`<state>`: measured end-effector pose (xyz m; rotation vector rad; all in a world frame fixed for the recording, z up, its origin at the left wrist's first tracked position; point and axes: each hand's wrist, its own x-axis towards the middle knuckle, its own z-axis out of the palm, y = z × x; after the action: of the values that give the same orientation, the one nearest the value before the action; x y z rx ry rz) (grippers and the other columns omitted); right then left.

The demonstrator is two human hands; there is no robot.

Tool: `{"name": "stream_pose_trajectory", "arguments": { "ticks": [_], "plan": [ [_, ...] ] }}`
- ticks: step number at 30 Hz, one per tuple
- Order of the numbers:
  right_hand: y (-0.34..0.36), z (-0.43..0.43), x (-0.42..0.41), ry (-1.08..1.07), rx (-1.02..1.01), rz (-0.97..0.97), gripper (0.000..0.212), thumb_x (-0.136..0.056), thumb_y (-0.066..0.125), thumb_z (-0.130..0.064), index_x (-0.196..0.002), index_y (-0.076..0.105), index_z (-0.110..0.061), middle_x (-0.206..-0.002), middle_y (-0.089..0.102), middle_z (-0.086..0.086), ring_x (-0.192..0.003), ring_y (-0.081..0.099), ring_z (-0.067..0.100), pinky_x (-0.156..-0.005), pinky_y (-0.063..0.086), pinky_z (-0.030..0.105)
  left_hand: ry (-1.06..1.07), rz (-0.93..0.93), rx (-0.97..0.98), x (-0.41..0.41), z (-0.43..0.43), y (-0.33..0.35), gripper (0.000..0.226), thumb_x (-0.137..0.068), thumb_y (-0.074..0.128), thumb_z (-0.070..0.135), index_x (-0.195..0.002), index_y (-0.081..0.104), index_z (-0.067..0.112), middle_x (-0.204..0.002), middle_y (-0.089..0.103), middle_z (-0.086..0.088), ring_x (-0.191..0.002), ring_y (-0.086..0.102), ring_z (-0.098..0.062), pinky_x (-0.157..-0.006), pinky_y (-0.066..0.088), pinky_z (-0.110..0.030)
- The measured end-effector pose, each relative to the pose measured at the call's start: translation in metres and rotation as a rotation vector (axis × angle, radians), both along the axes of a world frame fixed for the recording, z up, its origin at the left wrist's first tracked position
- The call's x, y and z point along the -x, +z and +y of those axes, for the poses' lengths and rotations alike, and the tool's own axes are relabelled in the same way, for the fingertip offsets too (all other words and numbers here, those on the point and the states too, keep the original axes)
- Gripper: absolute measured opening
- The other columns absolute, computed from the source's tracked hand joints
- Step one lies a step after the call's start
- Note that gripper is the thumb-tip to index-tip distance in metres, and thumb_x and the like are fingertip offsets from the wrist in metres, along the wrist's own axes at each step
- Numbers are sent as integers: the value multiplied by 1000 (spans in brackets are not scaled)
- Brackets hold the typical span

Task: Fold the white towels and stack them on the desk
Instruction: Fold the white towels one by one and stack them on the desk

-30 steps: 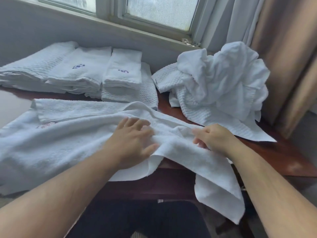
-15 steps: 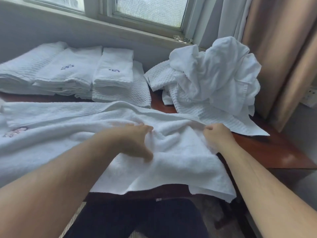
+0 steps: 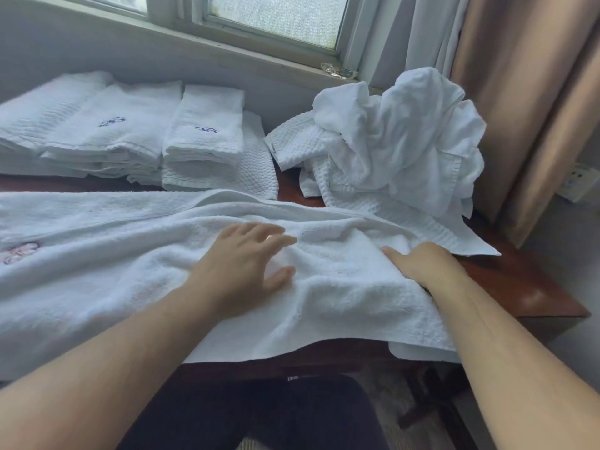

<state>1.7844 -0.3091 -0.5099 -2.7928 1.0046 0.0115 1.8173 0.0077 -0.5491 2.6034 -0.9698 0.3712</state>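
Towel (image 3: 130, 271) lies long, left to right. Left grip (image 3: 240, 264) rests flat on it, fingers spread. I cannot tell right grip's (image 3: 418, 261) hold. Pink mark (image 3: 19, 251) unreadable.

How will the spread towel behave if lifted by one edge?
Probably floppy: the towel wrinkles between the left hand and right hand and droops over the desk edge. Likely drags, not slides: its thick pile looks grippy.

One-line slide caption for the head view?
Left hand and right hand rest on a white towel spread over the desk; folded stacks back left, unfolded heap back right.
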Motion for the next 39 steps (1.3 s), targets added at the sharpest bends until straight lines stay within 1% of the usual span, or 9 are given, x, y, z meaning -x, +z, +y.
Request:
{"name": "stream_pose_trajectory", "arguments": {
  "ticks": [4,8,13,17,21,25,33,36,39],
  "plan": [
    [5,21,0,183,-131,-97,37,-96,53,-44,-105,61,-9,-107,65,7,-88,61,24,-67,40,31,-79,49,-60,1,0,-1,70,-88,18,81,-147,39,50,-159,35,15,-144,33,-10,-118,22,-37],
    [26,22,1,136,-522,-425,16,-96,58,-29,-100,63,-14,-91,66,8,-79,64,27,-63,49,32,-71,113,-149,-1,1,-2,81,-81,8,88,-153,18,53,-166,16,16,-151,18,-10,-122,11,-38],
    [72,-13,-11,131,-390,-121,49,-96,68,-34,-137,57,-10,-133,61,12,-115,61,36,-102,50,49,-39,86,-191,1,-1,2,82,-82,8,87,-155,14,49,-166,15,14,-152,16,-12,-124,6,-44],
    [83,-38,-22,-40,124,-130,48,-95,66,-37,-131,57,-7,-132,58,17,-118,57,38,-88,48,40,-37,87,-216,0,-1,1,86,-81,6,88,-156,12,47,-166,13,15,-152,13,-11,-123,6,-42],
    [49,-17,-19,-75,322,-157,63,-92,66,-42,-141,41,-11,-145,43,19,-133,41,40,-103,38,49,-26,86,-231,-1,-3,-1,85,-82,4,89,-156,11,48,-167,11,13,-152,12,-12,-122,7,-43],
    [-1,26,-22,191,111,-140,64,-96,44,-57,-145,45,-16,-146,46,10,-134,39,33,-105,34,47,-37,107,-257,0,-6,-1,86,-81,1,86,-155,18,46,-166,14,11,-151,12,-15,-119,12,-42],
    [-26,18,-23,363,-3,47,68,-101,16,-62,-162,10,-32,-170,-3,-3,-156,-8,22,-125,1,47,25,187,-126,-14,1,7,59,-96,24,67,-146,42,43,-158,34,16,-147,23,-11,-120,20,-36],
    [-19,19,-23,341,-7,108,60,-104,19,-48,-162,16,-30,-170,6,-2,-156,2,26,-124,10,49,90,240,-173,-17,4,2,61,-94,38,65,-151,33,43,-163,22,15,-149,16,-15,-120,17,-40],
    [-13,44,-23,250,80,39,49,-94,32,-24,-138,49,-15,-148,43,8,-133,37,32,-102,33,44,219,79,-66,-18,7,4,58,-94,40,61,-147,41,38,-161,30,6,-147,22,-22,-116,24,-45]
  ]
}}
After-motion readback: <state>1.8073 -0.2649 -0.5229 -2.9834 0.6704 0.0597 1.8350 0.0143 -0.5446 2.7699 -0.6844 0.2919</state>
